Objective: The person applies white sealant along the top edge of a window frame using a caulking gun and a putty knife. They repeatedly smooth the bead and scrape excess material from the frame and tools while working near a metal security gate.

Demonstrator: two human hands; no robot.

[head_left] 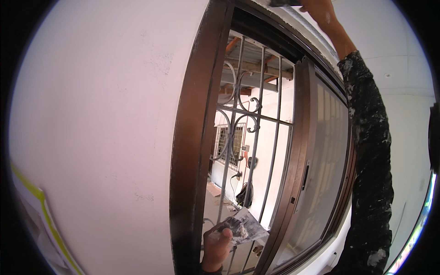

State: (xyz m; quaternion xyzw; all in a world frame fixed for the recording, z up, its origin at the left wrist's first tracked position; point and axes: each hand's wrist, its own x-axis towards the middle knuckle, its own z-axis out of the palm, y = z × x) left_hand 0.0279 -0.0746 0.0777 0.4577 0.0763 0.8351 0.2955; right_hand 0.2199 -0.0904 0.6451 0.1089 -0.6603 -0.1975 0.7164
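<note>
My left hand (216, 247) is closed around a flat putty scraper (247, 228), its broad, thin sheet smeared grey and white, held low in front of the window bars. My right arm, in a dark paint-spattered sleeve (370, 169), reaches up past the window's right side. High at the top edge, my right hand (324, 14) grips a dark flat-bladed tool (286, 2), most likely a putty knife, against the strip of wall above the frame. The picture's edge cuts off part of that tool and the fingers.
A brown window frame (190, 137) surrounds dark metal bars (262, 91) with scrollwork and a sliding frosted pane (318, 151). To the left stands a pale pink wall (101, 114) with small scuffed patches. White sheeting with yellow tape (43, 197) hangs at the lower left. A white ceiling (389, 50) lies at the upper right.
</note>
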